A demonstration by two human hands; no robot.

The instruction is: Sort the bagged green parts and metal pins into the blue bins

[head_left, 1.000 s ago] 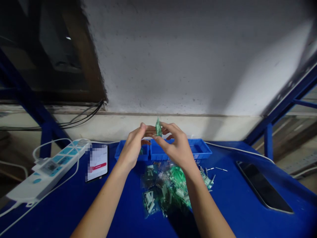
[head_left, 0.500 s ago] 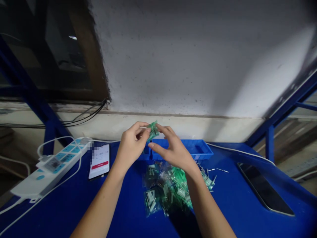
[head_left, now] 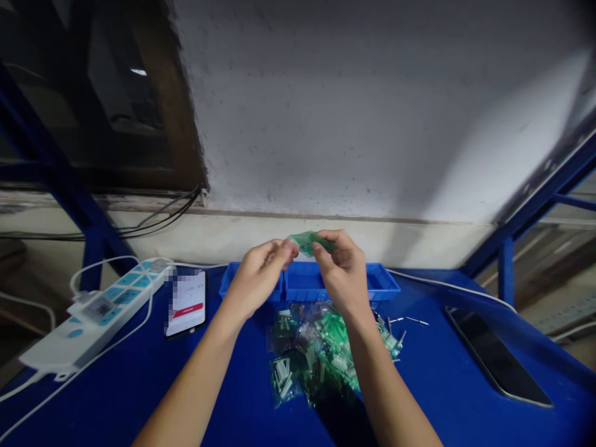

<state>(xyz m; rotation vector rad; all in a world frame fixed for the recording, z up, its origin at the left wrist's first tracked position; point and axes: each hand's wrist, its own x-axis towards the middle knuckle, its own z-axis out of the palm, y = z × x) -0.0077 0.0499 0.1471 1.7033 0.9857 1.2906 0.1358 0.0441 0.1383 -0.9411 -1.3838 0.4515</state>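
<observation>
Between my two hands a small green plastic bag (head_left: pixel 305 242) is held up above the blue bins. My left hand (head_left: pixel 261 273) pinches its left end between thumb and fingers. On the right side my right hand (head_left: pixel 342 267) grips the bag, thumb in front and fingers behind. What is inside the bag cannot be made out. Below the hands lies a pile of green and clear plastic bags (head_left: pixel 333 332) with small metal pins in them, partly behind my right wrist. One clear bag of pins (head_left: pixel 283 375) lies at the pile's front left.
Two blue bins, a left one (head_left: pixel 228 276) and a wider right one (head_left: pixel 384 279), stand against the wall. Loose pins (head_left: pixel 418 321) lie right of the pile. A dark phone (head_left: pixel 498 354) is at right; a lit phone (head_left: pixel 189 304) and a white power strip (head_left: pixel 100 316) are at left.
My right hand has closed on the bag's right side and moved slightly up and right. The bag now stretches sideways between both hands; my left hand has shifted a little right and down.
</observation>
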